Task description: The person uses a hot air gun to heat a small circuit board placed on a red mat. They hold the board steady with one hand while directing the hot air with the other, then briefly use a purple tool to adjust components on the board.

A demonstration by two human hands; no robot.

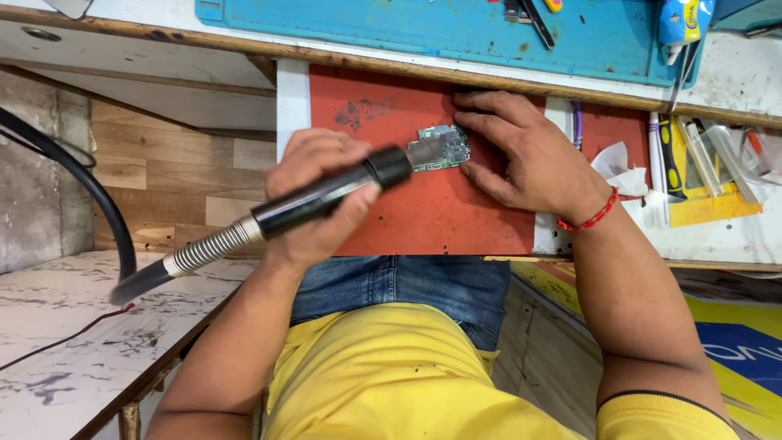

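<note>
Circuit board [440,147] on mat [432,212] (pull-out shelf), between left hand [314,195] and right hand [525,155]; tools [700,159] right.

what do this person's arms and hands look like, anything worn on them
Both arms are bare to short yellow sleeves; the right sleeve has a dark edge band. The right hand has a red beaded bracelet at the wrist. The left hand wears nothing.

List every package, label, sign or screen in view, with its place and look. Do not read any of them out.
Printed sheet: lower right, beside the person's right arm; flat, yellow with a blue band and pale lettering.
Labelled bottle: top right, at the edge of the blue mat; blue and white with a yellow patch.
Yellow card: right, on the bench under the tools; flat, plain yellow.
No screen shows.
</note>
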